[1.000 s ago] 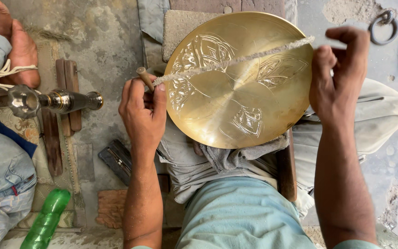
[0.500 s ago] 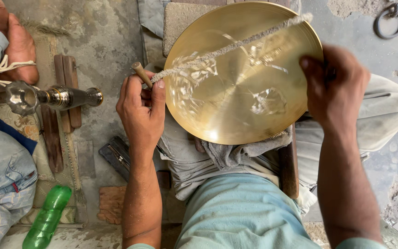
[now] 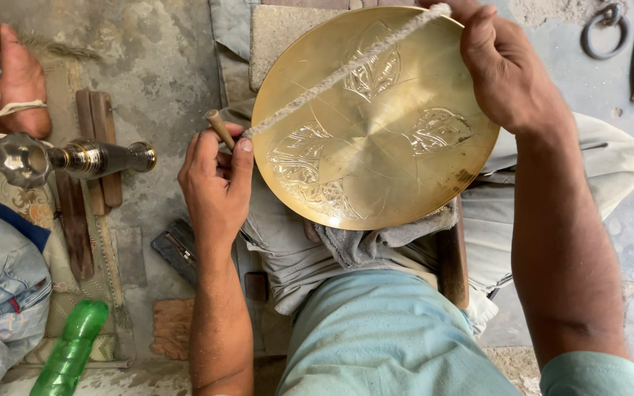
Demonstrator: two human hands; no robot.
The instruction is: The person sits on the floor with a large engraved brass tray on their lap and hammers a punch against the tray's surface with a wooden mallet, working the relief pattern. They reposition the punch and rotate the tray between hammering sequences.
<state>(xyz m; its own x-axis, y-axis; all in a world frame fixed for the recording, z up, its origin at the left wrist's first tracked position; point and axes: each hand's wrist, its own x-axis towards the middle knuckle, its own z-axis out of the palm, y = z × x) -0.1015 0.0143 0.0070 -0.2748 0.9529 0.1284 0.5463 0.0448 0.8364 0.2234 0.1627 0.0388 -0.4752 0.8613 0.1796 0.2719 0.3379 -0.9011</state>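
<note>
While the brass plate rests tilted on the grey cloth across my lap, I keep a twisted cord drawn taut over its face, running from the lower left rim up to the top right edge. My left hand sits just beside the plate's left rim, fingers closed, thumb and forefinger pinching the cord's near end together with a short wooden peg that sticks up past my knuckles. My right hand is curled over the upper right rim, fingers wrapped shut on the cord's far end and on the edge itself; the fingertips are hidden behind the plate, so how they sit I cannot tell. To do this well, I judge the cord must stay tight and flat against the metal, crossing the engraved leaf motifs evenly, with both hands pulling equally so the plate does not slide off the cloth. Slack would let the cord skip. To my left another person's foot rests by a metal vase-like piece lying on its side, and a green plastic bottle lies on the floor, well apart.
</note>
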